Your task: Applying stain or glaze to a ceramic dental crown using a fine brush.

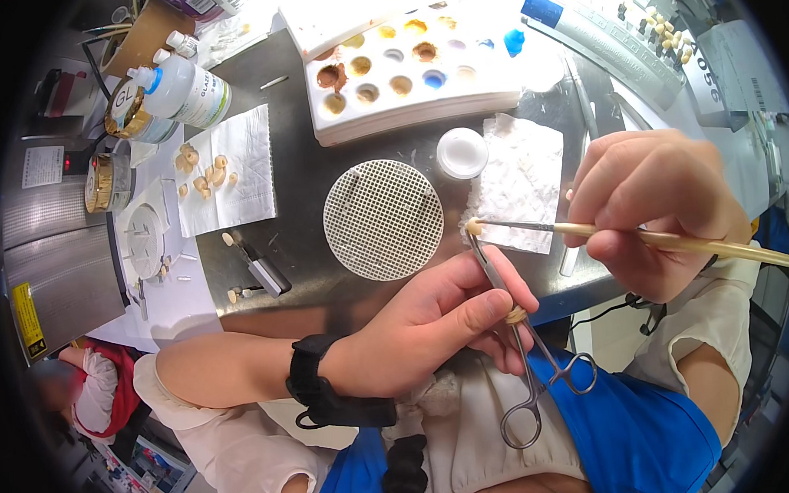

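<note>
My left hand (419, 332) is wrapped round a metal hemostat (528, 372), its ring handles pointing down toward my lap. In the hemostat's jaws sits a small cream-coloured tooth crown (475, 227). My right hand (658, 207) pinches a fine paintbrush (698, 242) with a pale wooden handle, and its dark tip meets the crown from the right. Just beyond the crown are a crumpled white tissue (531, 168) and a small round white jar (462, 154). A round honeycomb firing tray (383, 219) lies to the left of the jar.
At the back stands a white palette (381, 121) with several wells of coloured stain. Several tooth crowns (210, 179) rest on a white napkin (249, 195) at left, near a glaze bottle (185, 90). A shade guide (614, 56) lies at far right. Another person (100, 391) is at lower left.
</note>
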`<state>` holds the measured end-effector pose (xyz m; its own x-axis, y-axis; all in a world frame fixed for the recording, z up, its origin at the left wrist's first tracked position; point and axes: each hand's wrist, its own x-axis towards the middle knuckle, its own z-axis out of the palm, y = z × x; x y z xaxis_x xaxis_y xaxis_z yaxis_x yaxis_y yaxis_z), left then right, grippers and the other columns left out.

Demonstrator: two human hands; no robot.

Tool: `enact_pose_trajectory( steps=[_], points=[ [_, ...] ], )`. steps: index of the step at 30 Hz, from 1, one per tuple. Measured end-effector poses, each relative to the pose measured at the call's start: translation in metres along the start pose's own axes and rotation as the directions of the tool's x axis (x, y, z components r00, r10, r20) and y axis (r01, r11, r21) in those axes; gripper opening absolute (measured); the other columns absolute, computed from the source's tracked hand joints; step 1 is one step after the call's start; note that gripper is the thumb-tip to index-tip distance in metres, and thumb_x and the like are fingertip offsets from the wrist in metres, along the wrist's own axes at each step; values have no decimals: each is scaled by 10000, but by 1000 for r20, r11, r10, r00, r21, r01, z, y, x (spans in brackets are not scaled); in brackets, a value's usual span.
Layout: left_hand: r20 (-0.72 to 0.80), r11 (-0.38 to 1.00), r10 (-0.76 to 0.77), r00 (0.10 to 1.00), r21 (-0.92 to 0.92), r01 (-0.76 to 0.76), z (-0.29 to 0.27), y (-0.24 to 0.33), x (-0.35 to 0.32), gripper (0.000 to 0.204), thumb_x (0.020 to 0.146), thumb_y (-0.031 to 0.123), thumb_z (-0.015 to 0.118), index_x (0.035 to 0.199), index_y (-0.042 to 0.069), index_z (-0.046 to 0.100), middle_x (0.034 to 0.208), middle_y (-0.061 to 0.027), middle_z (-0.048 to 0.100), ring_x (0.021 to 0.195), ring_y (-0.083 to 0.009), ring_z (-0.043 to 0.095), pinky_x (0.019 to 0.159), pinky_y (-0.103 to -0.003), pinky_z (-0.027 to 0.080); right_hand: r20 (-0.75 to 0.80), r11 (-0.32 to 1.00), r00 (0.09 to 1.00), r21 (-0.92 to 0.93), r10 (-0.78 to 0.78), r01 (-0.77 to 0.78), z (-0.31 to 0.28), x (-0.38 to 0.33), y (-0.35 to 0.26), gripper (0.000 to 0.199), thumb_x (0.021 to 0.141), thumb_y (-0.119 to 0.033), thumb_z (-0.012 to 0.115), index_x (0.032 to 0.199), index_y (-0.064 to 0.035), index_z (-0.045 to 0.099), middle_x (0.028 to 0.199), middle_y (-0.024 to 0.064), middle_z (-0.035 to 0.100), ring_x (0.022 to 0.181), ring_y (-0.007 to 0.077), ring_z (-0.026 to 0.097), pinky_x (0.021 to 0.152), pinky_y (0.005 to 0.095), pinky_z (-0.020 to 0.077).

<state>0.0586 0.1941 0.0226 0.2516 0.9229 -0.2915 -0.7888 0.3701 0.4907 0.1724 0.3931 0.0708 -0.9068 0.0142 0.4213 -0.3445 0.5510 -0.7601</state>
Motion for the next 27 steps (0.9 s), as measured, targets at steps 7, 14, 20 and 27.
enact_pose_trajectory(
  steps=[7,14,20,27],
  points=[
    [-11,1000,-9,1000,-6,9,0,-1,0,281,976,279,436,1045,8,465,891,-109,596,817,-176,621,699,-297,526,110,1000,994,13,8,-10,-6,-1,-1,210,824,-128,666,763,-71,473,610,91,603,470,180,542,446,290,453],
    [0,1000,4,1000,7,-4,-2,-2,1,290,977,279,436,1046,-1,471,896,-101,584,826,-166,614,715,-293,519,10,997,1000,-78,8,-7,0,-1,2,214,828,-132,666,774,-77,466,605,85,595,478,178,549,443,288,449],
    [0,1000,-4,1000,8,4,-2,-3,1,293,978,281,429,1043,-2,475,896,-101,584,826,-163,612,717,-286,515,111,998,993,-53,30,-24,-4,0,-1,237,822,-148,684,757,-77,467,601,82,595,481,181,555,446,286,450],
    [1,1000,2,1000,20,-2,-2,-3,1,290,981,276,421,1043,-3,474,891,-103,582,824,-167,612,717,-286,514,27,1000,999,-15,21,-21,0,0,0,211,820,-125,666,740,-72,479,593,75,593,477,184,556,446,287,458]
  ],
)
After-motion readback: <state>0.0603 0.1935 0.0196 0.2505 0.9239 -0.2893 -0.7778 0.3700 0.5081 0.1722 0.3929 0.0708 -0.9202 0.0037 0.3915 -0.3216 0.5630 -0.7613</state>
